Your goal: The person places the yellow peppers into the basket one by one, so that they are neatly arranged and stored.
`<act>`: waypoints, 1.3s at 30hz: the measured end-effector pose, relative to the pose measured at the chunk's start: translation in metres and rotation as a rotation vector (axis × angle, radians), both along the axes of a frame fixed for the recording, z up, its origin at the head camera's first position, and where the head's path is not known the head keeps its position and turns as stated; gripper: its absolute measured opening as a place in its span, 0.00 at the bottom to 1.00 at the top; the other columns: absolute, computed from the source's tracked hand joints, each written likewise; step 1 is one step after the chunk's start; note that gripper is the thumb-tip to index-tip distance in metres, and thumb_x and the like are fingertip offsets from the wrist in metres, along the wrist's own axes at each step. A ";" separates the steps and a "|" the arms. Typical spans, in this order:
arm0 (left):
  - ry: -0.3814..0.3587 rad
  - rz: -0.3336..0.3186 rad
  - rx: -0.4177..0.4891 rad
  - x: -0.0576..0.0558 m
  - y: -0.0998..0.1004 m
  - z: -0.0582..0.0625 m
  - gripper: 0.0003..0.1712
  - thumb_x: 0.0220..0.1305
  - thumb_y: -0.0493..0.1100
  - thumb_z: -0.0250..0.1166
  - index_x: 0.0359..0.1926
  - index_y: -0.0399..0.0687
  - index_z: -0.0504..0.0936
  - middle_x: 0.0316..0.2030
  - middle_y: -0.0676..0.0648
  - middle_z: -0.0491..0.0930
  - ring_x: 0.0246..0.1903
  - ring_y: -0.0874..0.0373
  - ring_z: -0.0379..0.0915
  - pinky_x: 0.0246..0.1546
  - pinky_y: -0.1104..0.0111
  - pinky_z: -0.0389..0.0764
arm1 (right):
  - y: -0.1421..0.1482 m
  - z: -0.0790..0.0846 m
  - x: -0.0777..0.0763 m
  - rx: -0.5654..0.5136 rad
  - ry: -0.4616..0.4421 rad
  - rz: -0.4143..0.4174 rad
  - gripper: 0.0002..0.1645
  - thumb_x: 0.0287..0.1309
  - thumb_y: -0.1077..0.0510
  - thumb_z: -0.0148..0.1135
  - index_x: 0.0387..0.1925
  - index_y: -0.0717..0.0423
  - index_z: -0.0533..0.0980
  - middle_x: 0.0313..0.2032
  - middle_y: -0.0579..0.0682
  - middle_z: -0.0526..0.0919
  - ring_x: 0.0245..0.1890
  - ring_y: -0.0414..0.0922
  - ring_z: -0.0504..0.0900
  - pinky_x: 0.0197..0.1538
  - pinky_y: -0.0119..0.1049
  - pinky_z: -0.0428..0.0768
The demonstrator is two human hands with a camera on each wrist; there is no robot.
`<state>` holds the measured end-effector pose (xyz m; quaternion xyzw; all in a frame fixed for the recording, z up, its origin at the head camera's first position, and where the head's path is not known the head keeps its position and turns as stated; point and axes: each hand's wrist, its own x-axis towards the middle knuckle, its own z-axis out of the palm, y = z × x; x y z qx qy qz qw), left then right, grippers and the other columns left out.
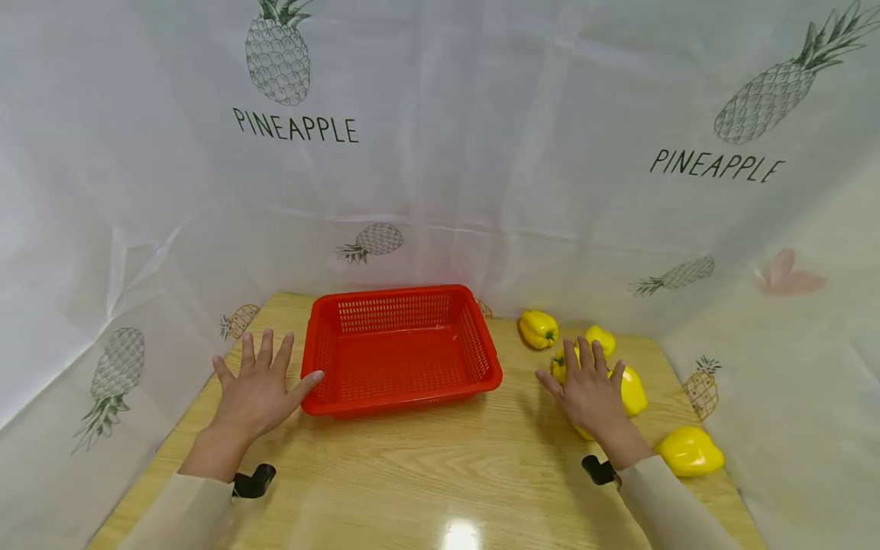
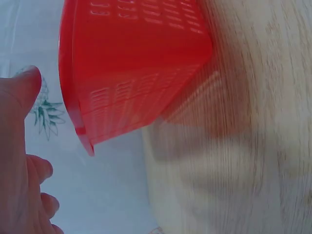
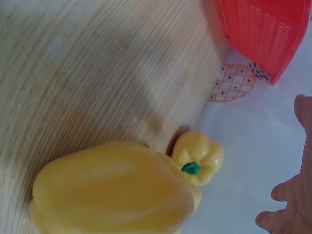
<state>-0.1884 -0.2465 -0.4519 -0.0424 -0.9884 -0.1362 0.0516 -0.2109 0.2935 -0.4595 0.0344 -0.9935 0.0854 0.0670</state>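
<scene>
A red plastic basket with slotted walls stands on the wooden table, nothing inside it. My left hand is spread flat at the basket's left side, its thumb overlapping the rim in the head view. In the left wrist view the basket's wall fills the upper part, beside the thumb. My right hand, fingers spread, hovers over several yellow bell peppers and holds nothing. One pepper lies at the back, another near the right edge. A large pepper sits close under the right wrist, partly hiding others.
White sheeting printed with pineapples hangs behind the table and along both sides. The wooden tabletop extends in front of the basket. Black camera mounts sit at both wrists and stick out inward.
</scene>
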 end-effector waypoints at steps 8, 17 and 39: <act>-0.021 -0.001 0.019 -0.007 0.006 -0.003 0.61 0.72 0.81 0.43 0.85 0.40 0.45 0.82 0.25 0.37 0.79 0.22 0.19 0.63 0.17 0.19 | -0.015 -0.001 -0.011 -0.028 -0.026 0.025 0.59 0.74 0.22 0.42 0.84 0.60 0.48 0.82 0.70 0.47 0.82 0.72 0.42 0.72 0.84 0.36; -0.039 -0.014 0.023 -0.013 0.026 -0.005 0.64 0.72 0.81 0.43 0.83 0.33 0.45 0.81 0.24 0.39 0.80 0.23 0.26 0.67 0.19 0.23 | -0.056 0.002 -0.028 -0.052 -0.002 0.094 0.55 0.75 0.28 0.50 0.84 0.59 0.50 0.83 0.66 0.47 0.83 0.69 0.44 0.76 0.80 0.38; -0.091 -0.181 0.040 -0.017 0.054 -0.015 0.67 0.71 0.79 0.51 0.80 0.22 0.48 0.82 0.25 0.42 0.81 0.27 0.37 0.80 0.35 0.44 | -0.101 -0.009 -0.014 -0.146 -0.082 0.255 0.56 0.77 0.31 0.49 0.81 0.72 0.51 0.82 0.69 0.50 0.83 0.66 0.47 0.79 0.71 0.50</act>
